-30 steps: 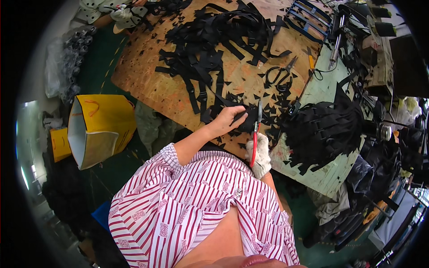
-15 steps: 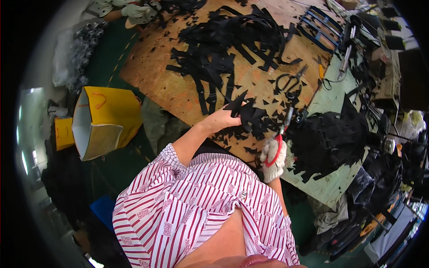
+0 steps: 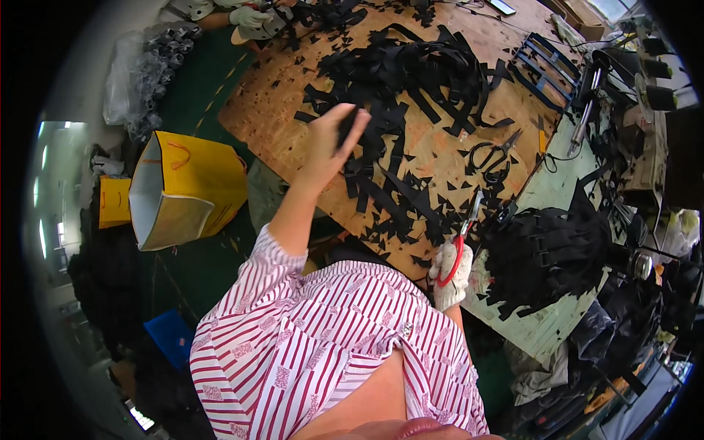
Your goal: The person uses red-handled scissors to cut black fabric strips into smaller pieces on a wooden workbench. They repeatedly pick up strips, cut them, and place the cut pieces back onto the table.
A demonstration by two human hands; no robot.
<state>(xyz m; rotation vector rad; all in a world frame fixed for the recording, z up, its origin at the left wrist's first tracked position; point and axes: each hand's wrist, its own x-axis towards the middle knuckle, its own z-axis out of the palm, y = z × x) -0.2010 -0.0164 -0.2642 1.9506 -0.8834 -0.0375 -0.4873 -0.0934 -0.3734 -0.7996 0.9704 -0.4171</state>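
My left hand (image 3: 330,143) is raised over the plywood table (image 3: 268,121), fingers closed around a dark strap piece (image 3: 347,125), near a tangled heap of black straps (image 3: 411,62). My right hand (image 3: 451,275), in a white knit glove, grips red-handled scissors (image 3: 460,246) with blades pointing away from me. Black cut strap pieces and small triangles (image 3: 429,224) lie scattered beyond it. Black-handled scissors (image 3: 491,158) rest on the plywood. A pile of black webbing (image 3: 550,257) sits to the right on a pale green board (image 3: 528,330).
Yellow bags (image 3: 187,191) stand at left on the green floor. Clear plastic bags (image 3: 139,88) lie upper left. A co-worker's gloved hand (image 3: 246,18) works at the table's far left. A blue frame (image 3: 546,66), a metal rod tool (image 3: 587,110) and machinery (image 3: 645,161) are at right.
My left hand has swung up and away toward the strap heap with a piece in it, leaving strap pieces below. My right hand with the scissors has shifted slightly right.
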